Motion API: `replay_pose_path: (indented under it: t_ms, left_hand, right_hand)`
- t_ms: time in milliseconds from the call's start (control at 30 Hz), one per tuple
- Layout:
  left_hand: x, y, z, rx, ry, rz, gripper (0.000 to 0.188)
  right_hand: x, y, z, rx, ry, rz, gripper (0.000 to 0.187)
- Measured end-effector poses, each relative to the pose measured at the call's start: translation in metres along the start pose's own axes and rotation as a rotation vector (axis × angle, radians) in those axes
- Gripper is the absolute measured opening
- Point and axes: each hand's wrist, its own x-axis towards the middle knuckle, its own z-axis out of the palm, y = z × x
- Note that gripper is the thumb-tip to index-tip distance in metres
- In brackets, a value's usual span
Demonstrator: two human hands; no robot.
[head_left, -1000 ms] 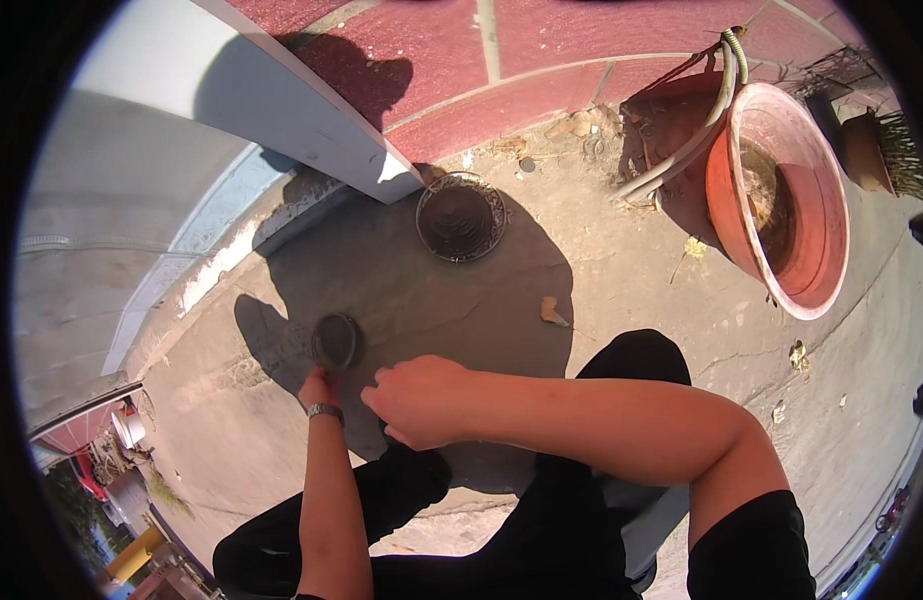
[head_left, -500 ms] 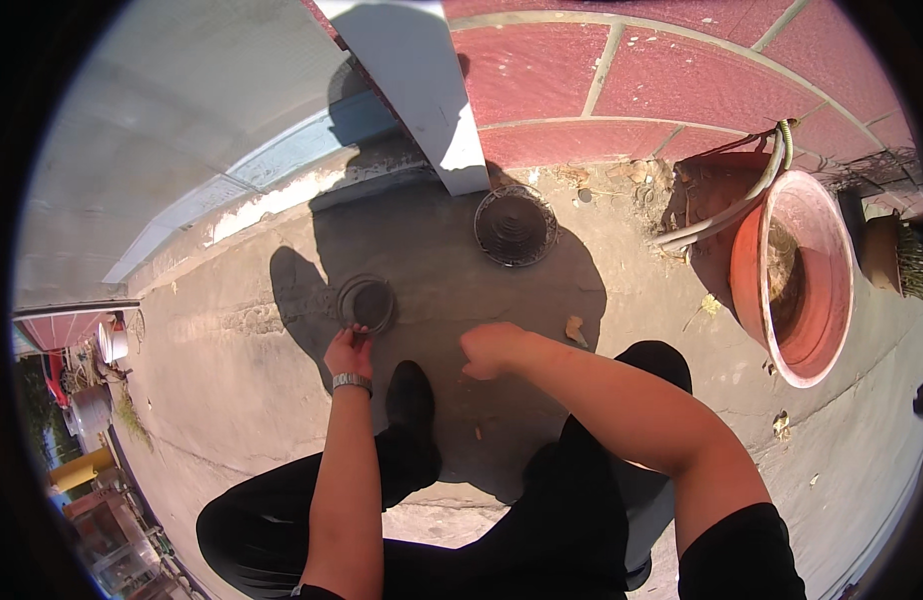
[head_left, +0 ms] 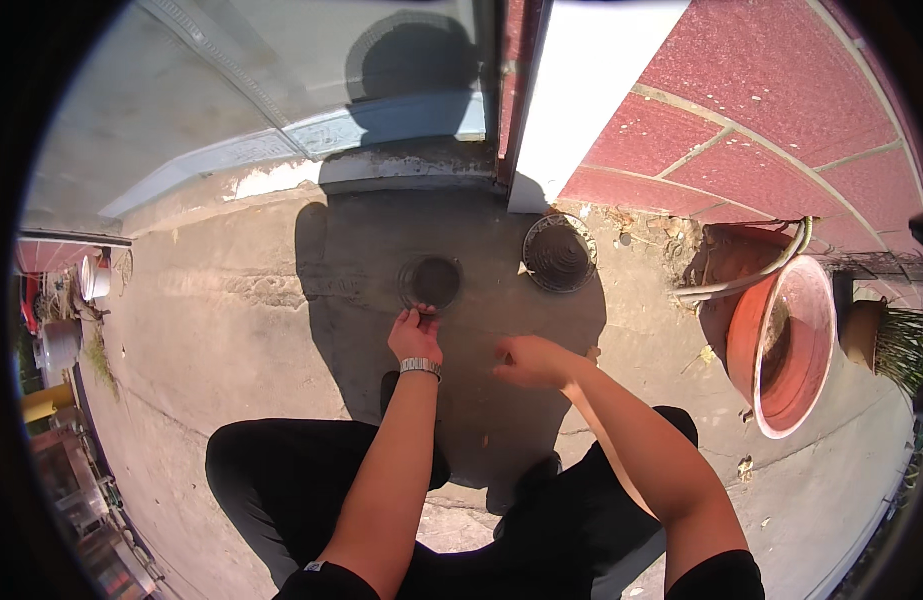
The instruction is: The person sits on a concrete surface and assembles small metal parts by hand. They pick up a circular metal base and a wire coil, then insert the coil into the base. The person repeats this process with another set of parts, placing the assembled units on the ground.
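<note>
My left hand (head_left: 417,337), with a metal-banded watch at the wrist, pinches the near rim of a small round dark dish (head_left: 434,283). The dish is low over the concrete, in shadow; whether it rests on the ground I cannot tell. To the right, my right hand (head_left: 534,361) hangs over the ground with its fingers curled inward. Anything inside those fingers is hidden. Beyond my right hand, close to the wall, lies a round dark thing with concentric rings and a pale patterned rim (head_left: 560,254). Neither hand touches it.
A large red tub (head_left: 767,350) stands tilted at the right, beside a pale hose (head_left: 732,290) and a potted plant (head_left: 897,345). A white post (head_left: 582,90) and red block wall (head_left: 742,120) bound the far side. Buckets and clutter line the left edge.
The view has turned, so the scene sits differently in the picture. My left hand, still on the dish, is a little closer to my right hand. The right hand stays curled.
</note>
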Motion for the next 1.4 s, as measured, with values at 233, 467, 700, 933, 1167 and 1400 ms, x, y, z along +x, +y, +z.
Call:
replay_pose_path:
  t_ms: [233, 467, 700, 933, 1167, 1400]
  left_hand:
    - [-0.069, 0.074, -0.002, -0.036, 0.060, -0.055, 0.007]
    - [-0.195, 0.231, 0.015, -0.219, 0.028, -0.209, 0.009]
    - [-0.334, 0.455, 0.010, -0.355, 0.017, -0.310, 0.015]
    - [-0.375, 0.658, -0.001, -0.531, -0.038, -0.161, 0.015]
    - [-0.338, 0.827, -0.042, -0.674, 0.048, -0.007, 0.014]
    - [-0.233, 1.035, -0.110, -0.597, 0.117, 0.102, 0.016]
  right_hand:
    - [-0.021, -0.046, 0.065, 0.233, 0.113, 0.273, 0.037]
    - [-0.019, -0.143, 0.081, 1.148, 0.557, 0.462, 0.048]
    - [-0.026, -0.360, -0.003, 1.864, 0.155, 0.029, 0.050]
    - [-0.033, -0.671, -0.064, 1.670, -0.113, -0.131, 0.053]
    - [0.052, -0.879, -0.050, 1.447, -0.389, -0.295, 0.063]
    - [0.220, -1.067, 0.019, 1.468, -0.383, -0.382, 0.067]
